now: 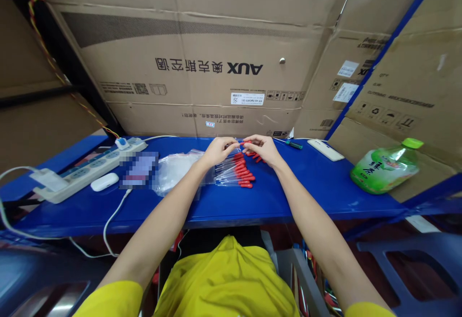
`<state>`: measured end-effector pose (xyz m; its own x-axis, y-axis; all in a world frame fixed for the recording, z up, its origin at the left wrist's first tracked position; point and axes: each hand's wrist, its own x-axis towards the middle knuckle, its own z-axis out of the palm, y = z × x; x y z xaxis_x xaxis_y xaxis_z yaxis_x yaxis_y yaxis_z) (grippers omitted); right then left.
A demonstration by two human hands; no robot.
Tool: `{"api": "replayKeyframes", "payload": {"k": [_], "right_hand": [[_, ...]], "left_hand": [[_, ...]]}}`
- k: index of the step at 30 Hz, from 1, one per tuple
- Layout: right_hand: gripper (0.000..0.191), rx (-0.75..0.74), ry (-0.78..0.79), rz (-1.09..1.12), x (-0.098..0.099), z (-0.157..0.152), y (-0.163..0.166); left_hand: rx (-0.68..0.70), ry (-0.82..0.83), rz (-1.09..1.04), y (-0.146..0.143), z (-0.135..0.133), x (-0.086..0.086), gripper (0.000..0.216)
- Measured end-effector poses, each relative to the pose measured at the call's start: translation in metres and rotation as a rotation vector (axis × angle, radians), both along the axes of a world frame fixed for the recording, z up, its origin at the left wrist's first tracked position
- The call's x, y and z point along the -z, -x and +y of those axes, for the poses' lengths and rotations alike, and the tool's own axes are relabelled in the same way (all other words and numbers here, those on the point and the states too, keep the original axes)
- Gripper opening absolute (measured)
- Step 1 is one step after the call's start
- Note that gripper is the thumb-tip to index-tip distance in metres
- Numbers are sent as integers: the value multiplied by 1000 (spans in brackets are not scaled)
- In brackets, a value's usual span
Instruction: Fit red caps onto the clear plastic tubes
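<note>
Beside clear plastic bags (175,172) on the blue table (335,187), the left hand (218,151) has its fingertips bent together; what they pinch, I cannot tell. Red-bulbed droppers (241,168) lie toward the front edge, and the right hand (265,150) pinches one red bulb (246,142) near the back edge, left of a screwdriver (294,144).

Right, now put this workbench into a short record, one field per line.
Left hand: fingertips bent near the right hand's; grip unclear
Right hand: fingertips at a small red piece; grip unclear
Between forearms: slim clear pieces with red ends, red ends rightward
Left side: clear plastic bags, long white power strip, rounded white case
Right side: green-handled screwdriver, flat white bar-shaped object, green bottle
Surface: blue tabletop
Backdrop: brown printed cardboard
</note>
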<state>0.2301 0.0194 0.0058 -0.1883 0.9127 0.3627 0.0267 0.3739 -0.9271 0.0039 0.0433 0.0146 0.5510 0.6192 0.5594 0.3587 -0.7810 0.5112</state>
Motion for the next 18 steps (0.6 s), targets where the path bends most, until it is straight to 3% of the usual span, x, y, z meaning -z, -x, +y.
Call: {"api": "replayKeyframes", "payload": {"k": [4, 11, 18], "right_hand": [[49, 13, 5, -13, 4, 3, -3], [48, 29, 5, 15, 8, 6, -1], [45, 52, -7, -62, 6, 3, -1]], "left_hand": [[-58, -22, 13, 5, 6, 5, 34], [-36, -40, 1, 6, 4, 4, 34], [-121, -60, 127, 10, 6, 5, 42]]}}
